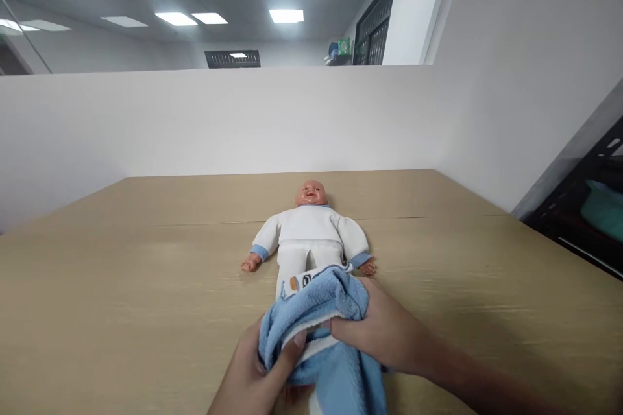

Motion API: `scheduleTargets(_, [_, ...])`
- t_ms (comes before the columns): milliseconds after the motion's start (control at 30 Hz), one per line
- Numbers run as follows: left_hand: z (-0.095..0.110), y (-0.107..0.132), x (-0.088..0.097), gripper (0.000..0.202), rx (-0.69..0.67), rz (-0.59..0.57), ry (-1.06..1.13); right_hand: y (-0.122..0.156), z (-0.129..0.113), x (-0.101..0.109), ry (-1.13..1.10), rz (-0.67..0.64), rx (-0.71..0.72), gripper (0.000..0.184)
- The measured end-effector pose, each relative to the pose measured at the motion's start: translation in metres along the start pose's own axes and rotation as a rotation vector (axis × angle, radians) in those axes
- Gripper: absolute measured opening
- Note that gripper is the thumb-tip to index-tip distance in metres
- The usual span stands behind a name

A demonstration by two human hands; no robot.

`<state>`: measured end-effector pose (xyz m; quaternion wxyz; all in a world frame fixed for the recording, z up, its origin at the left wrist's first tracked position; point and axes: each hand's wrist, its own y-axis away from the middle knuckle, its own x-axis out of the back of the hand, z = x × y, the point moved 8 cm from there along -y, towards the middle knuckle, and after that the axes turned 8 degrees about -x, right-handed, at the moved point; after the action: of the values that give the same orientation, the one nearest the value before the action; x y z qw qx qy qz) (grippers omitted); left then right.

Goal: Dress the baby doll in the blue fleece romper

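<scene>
A baby doll (pixel 310 227) in a white outfit with blue cuffs lies on its back, head towards the far wall. Over its lower legs is a light-blue fleecy garment (pixel 335 363) with white trim and a printed patch, bunched up with its opening spread. My left hand (pixel 263 356) grips the left edge of that opening, thumb inside the rim. On the other side, my right hand (pixel 374 324) clasps the right edge, its thumb also tucked in. The garment hides most of the doll's lower legs; a bit of a foot shows beneath it.
The doll lies on a wide wooden table (pixel 146 311). A low white partition (pixel 272 120) rises behind it, and a white wall stands to the right. A dark rack (pixel 579 207) with a green item is at the far right.
</scene>
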<state>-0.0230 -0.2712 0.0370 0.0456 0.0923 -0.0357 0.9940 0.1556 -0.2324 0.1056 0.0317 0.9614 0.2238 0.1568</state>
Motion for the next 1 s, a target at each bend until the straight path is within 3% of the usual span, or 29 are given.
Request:
scheduleTargets(133, [0.004, 0.015, -0.003, 0.049, -0.107, 0.132, 0.01, 0.008, -0.002, -0.003, 0.182, 0.111, 0.067, 0.01])
scheduleTargets(233, [0.001, 0.015, -0.004, 0.042, -0.137, 0.136, -0.034, 0.008, -0.006, -0.007, 0.264, 0.144, 0.135, 0.012])
scheduleTargets(467, [-0.024, -0.003, -0.006, 0.037, -0.079, 0.037, -0.184, -0.013, 0.017, -0.001, 0.419, 0.18, 0.101, 0.006])
scheduleTargets(633, [-0.022, -0.016, -0.005, 0.039, -0.013, 0.056, -0.163, -0.03, 0.034, 0.001, 0.391, 0.163, 0.074, 0.004])
scheduleTargets(867, [-0.027, -0.045, 0.002, 0.041, 0.009, 0.071, -0.124, -0.064, 0.044, 0.013, 0.424, 0.16, 0.032, 0.008])
scheduleTargets(1000, [-0.028, -0.057, 0.0, 0.043, 0.025, 0.052, -0.068, -0.084, 0.032, 0.027, 0.48, 0.139, 0.022, 0.014])
